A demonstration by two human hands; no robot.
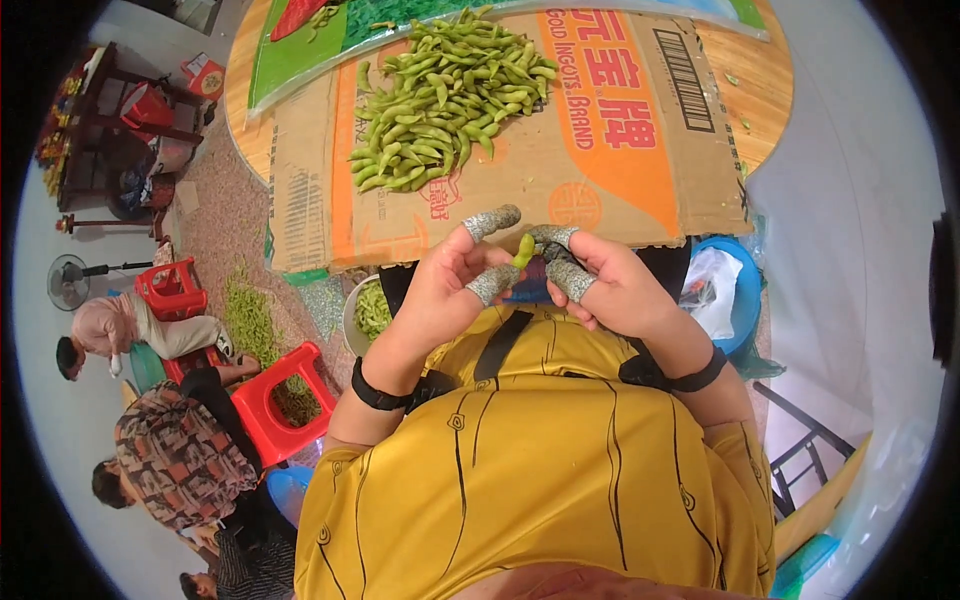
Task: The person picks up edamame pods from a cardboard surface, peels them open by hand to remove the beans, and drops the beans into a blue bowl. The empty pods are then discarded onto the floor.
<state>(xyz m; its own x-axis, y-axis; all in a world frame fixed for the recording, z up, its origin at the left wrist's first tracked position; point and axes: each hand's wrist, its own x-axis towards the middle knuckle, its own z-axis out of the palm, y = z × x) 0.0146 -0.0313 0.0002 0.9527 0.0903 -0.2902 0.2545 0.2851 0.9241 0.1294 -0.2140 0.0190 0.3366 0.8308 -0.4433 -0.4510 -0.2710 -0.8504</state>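
Between my two hands, a green soybean pod [525, 246] is pinched upright by my left hand [462, 280], whose thumb and a finger wear grey, grimy tip wraps. My right hand [597, 283], similarly wrapped, has its thumb and finger pressed together beside the pod; what they grip is hidden. Just beyond them, a heap of pods [440, 110] lies on a flattened orange-printed cardboard sheet [690, 190].
The round wooden table [765, 90] carries a green plastic sheet [290, 60]. Below are a white bowl of pods [372, 307], a blue basin [740, 280] and a red stool [260, 400]. At left, several people [180, 450] sit near pods on the floor and a fan.
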